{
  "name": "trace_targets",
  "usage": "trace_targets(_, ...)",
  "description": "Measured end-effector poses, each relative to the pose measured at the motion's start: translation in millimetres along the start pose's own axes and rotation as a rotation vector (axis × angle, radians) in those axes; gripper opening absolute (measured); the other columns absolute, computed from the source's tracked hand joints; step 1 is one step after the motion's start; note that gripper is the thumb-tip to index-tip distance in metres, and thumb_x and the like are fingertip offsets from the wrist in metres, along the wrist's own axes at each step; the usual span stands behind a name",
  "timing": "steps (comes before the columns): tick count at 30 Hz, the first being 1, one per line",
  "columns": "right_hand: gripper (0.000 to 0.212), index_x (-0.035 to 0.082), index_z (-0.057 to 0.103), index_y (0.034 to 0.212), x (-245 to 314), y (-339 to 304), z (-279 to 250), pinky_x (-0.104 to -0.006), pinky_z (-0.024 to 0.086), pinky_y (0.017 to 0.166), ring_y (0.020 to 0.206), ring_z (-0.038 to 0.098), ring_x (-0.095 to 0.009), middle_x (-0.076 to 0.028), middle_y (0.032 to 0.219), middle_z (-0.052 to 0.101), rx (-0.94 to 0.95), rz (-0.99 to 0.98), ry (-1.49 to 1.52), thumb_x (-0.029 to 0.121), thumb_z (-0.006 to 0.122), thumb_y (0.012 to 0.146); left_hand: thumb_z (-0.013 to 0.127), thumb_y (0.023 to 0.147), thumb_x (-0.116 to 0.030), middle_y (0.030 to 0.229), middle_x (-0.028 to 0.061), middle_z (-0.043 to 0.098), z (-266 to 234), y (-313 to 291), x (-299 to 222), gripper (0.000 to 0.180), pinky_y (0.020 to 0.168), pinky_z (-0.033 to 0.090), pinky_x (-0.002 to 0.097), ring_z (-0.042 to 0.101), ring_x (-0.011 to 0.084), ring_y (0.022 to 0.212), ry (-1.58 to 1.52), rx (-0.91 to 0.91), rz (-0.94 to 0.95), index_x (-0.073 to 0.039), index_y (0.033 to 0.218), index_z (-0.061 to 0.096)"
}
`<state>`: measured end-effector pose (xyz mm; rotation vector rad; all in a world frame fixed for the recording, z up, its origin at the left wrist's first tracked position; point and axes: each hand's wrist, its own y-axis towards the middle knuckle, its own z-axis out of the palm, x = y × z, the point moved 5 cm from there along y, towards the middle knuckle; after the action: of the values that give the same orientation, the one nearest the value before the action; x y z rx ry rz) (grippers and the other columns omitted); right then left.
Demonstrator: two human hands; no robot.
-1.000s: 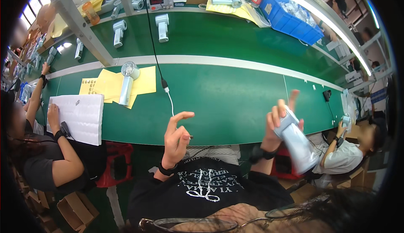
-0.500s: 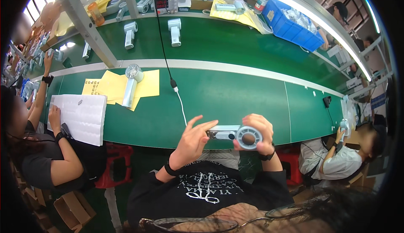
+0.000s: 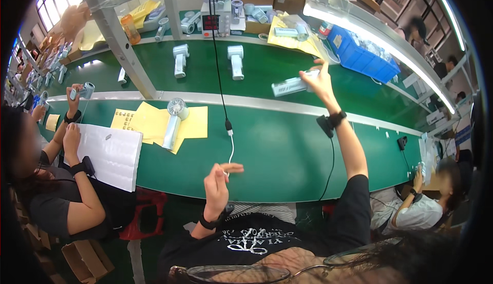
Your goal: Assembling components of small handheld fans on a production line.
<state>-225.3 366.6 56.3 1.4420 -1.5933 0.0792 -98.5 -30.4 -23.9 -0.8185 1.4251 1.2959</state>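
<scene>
My right hand (image 3: 322, 81) reaches out over the far green surface, its fingers closed on a pale blue handheld fan (image 3: 288, 87). The fan lies roughly sideways in the grip, blurred, its round head mostly covered by my hand. Near the front edge of the table my left hand (image 3: 216, 189) pinches the end of a white cable (image 3: 232, 145), with the index finger pointing right. The plug itself is mostly hidden by the fingers. That cable joins a black cord (image 3: 222, 91) hanging from above.
Another fan (image 3: 172, 130) lies on yellow sheets (image 3: 195, 122) to the left. Two fans (image 3: 181, 61) (image 3: 235, 62) rest on the far surface. A blue bin (image 3: 362, 53) stands far right, a metal post (image 3: 120, 43) left. Co-workers sit at both sides, the left one beside a white foam block (image 3: 115, 153).
My right hand has carried the fan from in front of me to the far surface. My left hand has come away from the fan, with the cable end, and dropped slightly.
</scene>
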Motion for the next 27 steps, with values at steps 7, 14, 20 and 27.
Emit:
trace_targets(7, 0.069, 0.003, 0.039, 0.129, -110.3, 40.0, 33.6, -0.0421, 0.048, 0.091, 0.103, 0.059, -0.036, -0.019, 0.112, 0.058, 0.012, 0.15, -0.457, 0.029, 0.075, 0.077, 0.026, 0.107, -0.029, 0.091, 0.0139, 0.071, -11.3, -11.3, 16.6, 0.048, 0.056, 0.036, 0.023, 0.064, 0.0133, 0.068, -0.01, 0.024, -0.073, 0.002, 0.077, 0.049)
trace_targets(14, 0.059, 0.031, 0.042, 0.138, 26.4, 14.8, 148.5, -0.0472, 0.043, 0.097, 0.113, 0.051, -0.041, -0.021, 0.127, 0.049, 0.346, -0.552, -0.554, 0.022, 0.066, 0.085, 0.023, 0.107, -0.028, 0.085, 0.0183, 0.069, -19.0, -5.0, 32.1, 0.045, 0.057, 0.038, 0.0222, 0.066, 0.0171, 0.068, -0.032, 0.032, -0.137, -0.003, 0.073, 0.041)
trace_targets(20, 0.036, 0.024, 0.056, 0.123, 4.2, 0.7, 201.8, -0.0478, 0.048, 0.086, 0.094, 0.058, -0.038, -0.018, 0.098, 0.06, 0.486, -0.44, -0.727, 0.02, 0.06, 0.088, 0.024, 0.107, -0.027, 0.084, 0.0182, 0.069, -21.8, -4.7, 37.1, 0.046, 0.057, 0.039, 0.0223, 0.066, 0.0171, 0.067, -0.027, 0.028, -0.139, -0.002, 0.074, 0.042)
trace_targets(27, 0.029, 0.019, 0.06, 0.114, 43.8, -26.0, 146.9, -0.0425, 0.049, 0.068, 0.083, 0.059, -0.034, -0.016, 0.084, 0.058, 0.567, -0.348, -0.347, 0.011, 0.054, 0.087, 0.026, 0.106, -0.025, 0.084, 0.014, 0.069, -27.6, -8.6, 34.4, 0.046, 0.058, 0.038, 0.024, 0.063, 0.0146, 0.067, -0.061, 0.007, -0.174, 0.0, 0.075, 0.047)
